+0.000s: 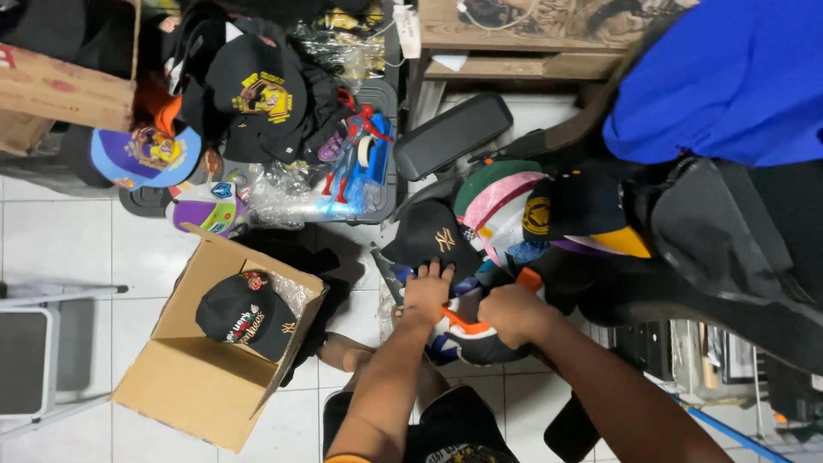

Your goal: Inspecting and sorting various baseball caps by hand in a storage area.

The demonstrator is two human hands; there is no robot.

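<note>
My left hand (426,293) lies flat with spread fingers on a pile of caps, its fingertips at the edge of a black cap with a pale emblem (431,236). My right hand (507,312) is curled around the orange-trimmed brim of a dark cap (467,330) in front of me. Beyond it, a green, pink and white cap (493,197) and a black cap with a yellow brim (583,219) sit in the same pile.
An open cardboard box (193,377) on the tiled floor holds a black cap (244,313). More caps (257,86), a purple cap (141,159) and a packaged toy figure (360,159) lie at the back. A blue cloth (729,77) is at right. A grey stool (26,351) stands at left.
</note>
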